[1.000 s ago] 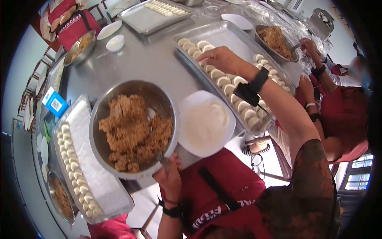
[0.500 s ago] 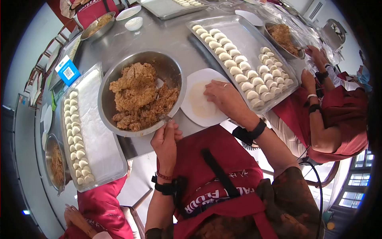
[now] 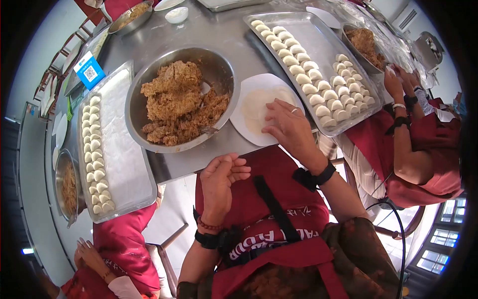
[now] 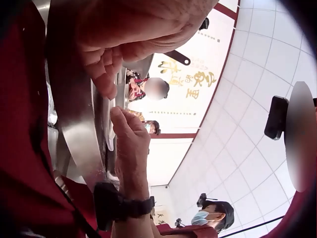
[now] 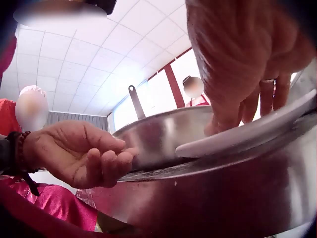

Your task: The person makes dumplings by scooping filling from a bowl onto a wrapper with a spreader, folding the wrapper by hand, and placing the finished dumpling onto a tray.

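My left hand (image 3: pixel 221 184) is held just off the table's front edge, below the bowl. Its fingers are loosely curled and hold nothing, as the right wrist view also shows. My right hand (image 3: pixel 294 132) reaches over a white plate (image 3: pixel 240 130) with thin round dough wrappers (image 3: pixel 254 107) on it. Its fingertips are down at the wrappers, with thumb and index finger apart. A steel bowl (image 3: pixel 130 107) of brown minced filling (image 3: pixel 172 104) stands left of the plate. The handle of a utensil (image 3: pixel 209 130) pokes out of the filling near the rim.
A metal tray (image 3: pixel 343 122) with rows of folded dumplings (image 3: pixel 303 70) lies to the right. Another tray (image 3: pixel 132 174) with dumplings is at the left, beside a blue QR-code stand (image 3: pixel 89 71). Other people in red aprons sit on both sides.
My right hand has come from the right-hand dumpling tray back to the plate of wrappers. My left hand has left the handle at the bowl's rim and moved toward me.
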### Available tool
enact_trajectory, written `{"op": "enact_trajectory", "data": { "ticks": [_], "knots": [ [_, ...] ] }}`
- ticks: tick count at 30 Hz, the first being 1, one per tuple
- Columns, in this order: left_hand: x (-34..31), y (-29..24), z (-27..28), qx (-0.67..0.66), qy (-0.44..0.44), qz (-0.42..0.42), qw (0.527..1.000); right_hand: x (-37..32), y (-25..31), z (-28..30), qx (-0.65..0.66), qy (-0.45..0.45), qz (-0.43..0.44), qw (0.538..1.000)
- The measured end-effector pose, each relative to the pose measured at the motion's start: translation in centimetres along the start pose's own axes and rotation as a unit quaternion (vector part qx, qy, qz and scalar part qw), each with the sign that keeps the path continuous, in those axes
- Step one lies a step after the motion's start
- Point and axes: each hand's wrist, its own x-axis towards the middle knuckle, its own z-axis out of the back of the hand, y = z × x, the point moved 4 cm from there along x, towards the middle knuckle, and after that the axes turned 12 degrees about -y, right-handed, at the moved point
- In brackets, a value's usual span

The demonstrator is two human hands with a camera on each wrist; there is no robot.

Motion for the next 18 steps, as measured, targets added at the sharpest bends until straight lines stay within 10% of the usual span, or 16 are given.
{"op": "enact_trajectory", "data": {
  "ticks": [11,14,18],
  "knots": [
    [-0.7,-0.2,-0.6,-0.033,0.025,0.049,0.998,-0.3,0.6,-1.5,-0.062,-0.077,-0.005,0.995],
    [-0.6,-0.1,-0.4,-0.053,0.037,0.066,0.996,-0.2,-0.7,-0.9,0.052,-0.090,-0.103,0.989],
    [-0.6,-0.1,-0.6,-0.074,0.047,0.087,0.992,-0.8,-2.0,-0.3,0.359,-0.113,-0.336,0.863]
  ]
}}
